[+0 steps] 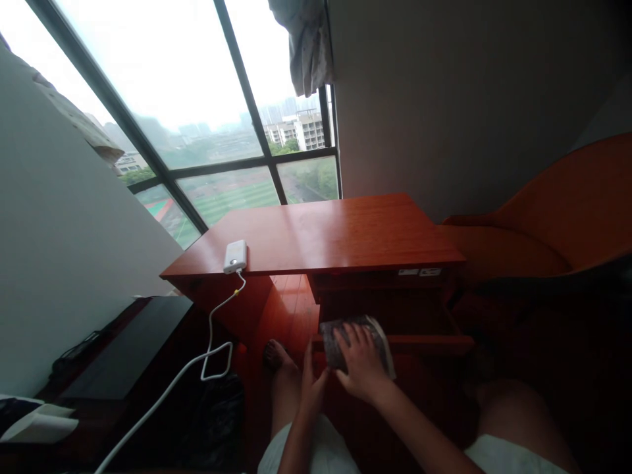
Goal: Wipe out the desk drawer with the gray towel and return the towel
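Note:
A grey, dark-patterned folded cloth (332,342) with a cream edge lies over the front of a pulled-out drawer (429,343) in the reddish wooden desk. My right hand (361,362) grips the cloth from above, with its fingers spaced over the top. Just to the left, my left hand (312,382) is open, its fingers extended upward beside the drawer's left front corner. Its thumb points toward the cloth; whether it touches is unclear. The underside of the cloth is hidden.
A white power bank (236,255) sits near the desktop's (320,230) left front edge. Its white cable (168,387) hangs down and runs left. An orange chair (513,247) stands at right. A dark low surface (133,349) is at left, beneath the window (197,131).

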The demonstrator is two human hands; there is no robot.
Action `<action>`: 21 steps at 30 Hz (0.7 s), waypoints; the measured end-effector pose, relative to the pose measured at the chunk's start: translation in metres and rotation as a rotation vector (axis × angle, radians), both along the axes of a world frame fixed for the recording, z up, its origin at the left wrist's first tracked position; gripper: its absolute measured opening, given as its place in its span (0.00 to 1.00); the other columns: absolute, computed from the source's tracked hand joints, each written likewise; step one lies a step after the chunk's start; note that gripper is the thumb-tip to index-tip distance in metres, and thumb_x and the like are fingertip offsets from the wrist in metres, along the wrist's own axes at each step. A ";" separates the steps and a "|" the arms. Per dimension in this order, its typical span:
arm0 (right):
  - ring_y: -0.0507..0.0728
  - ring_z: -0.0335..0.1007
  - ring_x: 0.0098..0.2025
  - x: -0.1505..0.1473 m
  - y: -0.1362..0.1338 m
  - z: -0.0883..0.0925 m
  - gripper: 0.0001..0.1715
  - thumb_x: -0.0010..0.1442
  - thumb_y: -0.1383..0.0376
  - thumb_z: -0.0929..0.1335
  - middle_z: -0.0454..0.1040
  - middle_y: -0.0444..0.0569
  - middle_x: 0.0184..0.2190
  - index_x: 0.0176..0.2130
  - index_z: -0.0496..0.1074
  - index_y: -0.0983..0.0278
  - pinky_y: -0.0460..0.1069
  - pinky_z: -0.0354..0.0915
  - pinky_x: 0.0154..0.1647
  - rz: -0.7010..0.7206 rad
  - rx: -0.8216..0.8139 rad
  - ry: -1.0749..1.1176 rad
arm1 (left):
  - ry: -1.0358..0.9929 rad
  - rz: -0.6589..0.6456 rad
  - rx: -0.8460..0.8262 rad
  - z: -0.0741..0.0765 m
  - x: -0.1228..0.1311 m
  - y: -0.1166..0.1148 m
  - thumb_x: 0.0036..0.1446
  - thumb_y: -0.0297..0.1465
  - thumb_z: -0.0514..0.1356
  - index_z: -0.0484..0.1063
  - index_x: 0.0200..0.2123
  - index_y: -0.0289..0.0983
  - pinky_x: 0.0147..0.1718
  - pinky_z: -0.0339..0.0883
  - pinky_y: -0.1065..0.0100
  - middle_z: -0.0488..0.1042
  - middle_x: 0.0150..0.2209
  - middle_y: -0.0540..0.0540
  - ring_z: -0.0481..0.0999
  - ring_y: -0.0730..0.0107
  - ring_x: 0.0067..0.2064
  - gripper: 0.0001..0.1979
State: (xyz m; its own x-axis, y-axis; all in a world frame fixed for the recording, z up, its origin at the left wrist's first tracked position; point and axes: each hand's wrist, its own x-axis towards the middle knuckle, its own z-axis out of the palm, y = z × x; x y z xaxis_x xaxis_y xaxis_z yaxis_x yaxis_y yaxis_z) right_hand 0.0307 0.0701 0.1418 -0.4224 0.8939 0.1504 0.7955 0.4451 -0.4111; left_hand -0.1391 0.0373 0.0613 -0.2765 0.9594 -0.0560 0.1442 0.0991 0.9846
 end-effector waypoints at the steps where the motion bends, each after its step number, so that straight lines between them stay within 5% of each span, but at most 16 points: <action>1: 0.76 0.49 0.67 -0.017 0.001 0.003 0.50 0.50 0.52 0.69 0.55 0.65 0.67 0.66 0.51 0.61 0.70 0.42 0.66 0.037 -0.035 -0.023 | 0.011 -0.006 -0.001 0.003 0.000 0.001 0.45 0.39 0.63 0.55 0.66 0.40 0.65 0.51 0.55 0.57 0.68 0.40 0.55 0.50 0.68 0.44; 5: 0.76 0.53 0.64 -0.055 0.014 0.010 0.49 0.49 0.56 0.70 0.57 0.69 0.65 0.65 0.52 0.64 0.70 0.47 0.63 0.109 -0.044 -0.114 | 0.154 -0.010 -0.043 0.009 -0.005 0.003 0.44 0.38 0.61 0.59 0.64 0.37 0.63 0.57 0.58 0.67 0.62 0.39 0.59 0.46 0.66 0.42; 9: 0.69 0.66 0.50 -0.047 0.031 0.011 0.44 0.43 0.67 0.71 0.71 0.63 0.50 0.59 0.60 0.61 0.62 0.61 0.52 0.134 -0.031 -0.209 | 0.139 -0.004 -0.063 0.003 -0.007 0.000 0.42 0.39 0.60 0.57 0.66 0.39 0.62 0.58 0.60 0.64 0.65 0.43 0.57 0.49 0.67 0.44; 15: 0.64 0.69 0.44 0.013 0.037 0.005 0.34 0.44 0.71 0.68 0.74 0.56 0.42 0.52 0.65 0.61 0.57 0.62 0.45 0.083 -0.030 -0.216 | 0.157 -0.049 -0.006 0.009 -0.005 -0.005 0.43 0.40 0.59 0.53 0.68 0.36 0.62 0.59 0.59 0.59 0.67 0.40 0.56 0.49 0.68 0.46; 21: 0.64 0.67 0.47 0.112 0.028 -0.006 0.32 0.50 0.65 0.67 0.74 0.54 0.45 0.55 0.65 0.61 0.58 0.60 0.51 -0.016 0.031 -0.156 | 0.169 -0.051 0.018 0.013 -0.007 -0.006 0.44 0.35 0.59 0.54 0.67 0.38 0.66 0.50 0.57 0.61 0.66 0.42 0.53 0.50 0.69 0.44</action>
